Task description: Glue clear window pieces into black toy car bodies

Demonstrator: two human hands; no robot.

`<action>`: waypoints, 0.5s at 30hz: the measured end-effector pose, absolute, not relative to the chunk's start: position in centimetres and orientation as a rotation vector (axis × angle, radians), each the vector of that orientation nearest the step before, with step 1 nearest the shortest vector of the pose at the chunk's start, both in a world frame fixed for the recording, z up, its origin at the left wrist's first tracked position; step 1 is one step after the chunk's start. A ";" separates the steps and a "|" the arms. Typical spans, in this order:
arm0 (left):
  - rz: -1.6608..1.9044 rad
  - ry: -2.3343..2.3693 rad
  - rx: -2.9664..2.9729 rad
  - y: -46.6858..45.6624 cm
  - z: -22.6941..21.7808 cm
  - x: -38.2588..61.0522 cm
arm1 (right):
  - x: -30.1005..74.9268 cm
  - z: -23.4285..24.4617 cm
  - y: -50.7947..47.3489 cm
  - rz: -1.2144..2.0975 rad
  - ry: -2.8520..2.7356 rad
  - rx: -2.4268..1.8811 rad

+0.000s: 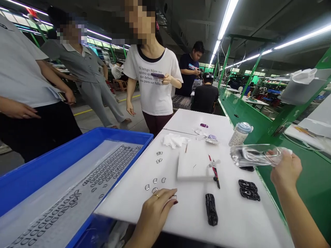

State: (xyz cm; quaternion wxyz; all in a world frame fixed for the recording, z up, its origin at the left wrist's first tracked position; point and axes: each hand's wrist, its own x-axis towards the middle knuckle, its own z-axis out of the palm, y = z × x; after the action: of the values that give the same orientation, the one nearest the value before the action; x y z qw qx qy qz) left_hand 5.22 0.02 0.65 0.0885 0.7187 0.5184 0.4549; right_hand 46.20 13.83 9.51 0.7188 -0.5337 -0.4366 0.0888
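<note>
My left hand [155, 210] rests on the white work table [124, 206] with its fingers together. A tiny dark-edged piece [174, 197] shows at the fingertips, and I cannot tell whether it is held. Several small metal D-shaped loops [155, 181] lie just beyond that hand. My right hand [286, 168] grips a clear plastic bag [256, 155] with dark contents, raised above the table's right edge. Below the bag lie black glossy parts [248, 190]. A long black piece [211, 209] lies between my hands, near a white foam block [192, 165] and a red-handled tool [214, 170].
A blue tray [77, 144] with rows of small loops on a clear sheet stands left of the table. Farther back are tissue [174, 140] and a speckled bottle [240, 134]. Several people stand beyond the table. A green bench [310, 182] runs along the right.
</note>
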 end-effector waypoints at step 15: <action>1.231 0.927 1.020 0.0 1.6 13.4 | 44.2 9.3 11.8 0.976 -0.166 -0.984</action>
State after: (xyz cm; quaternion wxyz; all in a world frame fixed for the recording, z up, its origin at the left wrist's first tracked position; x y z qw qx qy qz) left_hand 13.38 0.01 1.56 0.6026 0.4405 0.4002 0.5317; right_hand 44.24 11.78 9.31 0.7660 -0.4532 -0.0764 0.4494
